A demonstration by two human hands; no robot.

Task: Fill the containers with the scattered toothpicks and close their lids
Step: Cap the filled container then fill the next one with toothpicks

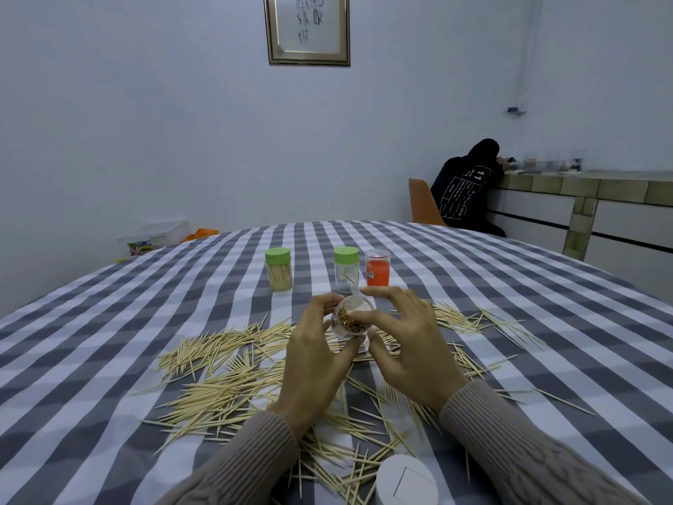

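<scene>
Gingham cloth in grey and white covers the table (109,322), where loose toothpicks (218,388) lie fanned around both hands, within easy reach for gathering. Left hand (313,362) curls round the clear open container (353,318), tilting its mouth toward the wearer so its packed toothpicks show, while the right hand (408,344) hovers spread, thumb at the rim, probably settling the sticks. Behind stand 2 green-lidded jars (278,269), 1 full, beside an orange container (378,272); a white lid (406,481) waits near the table's front edge.
</scene>
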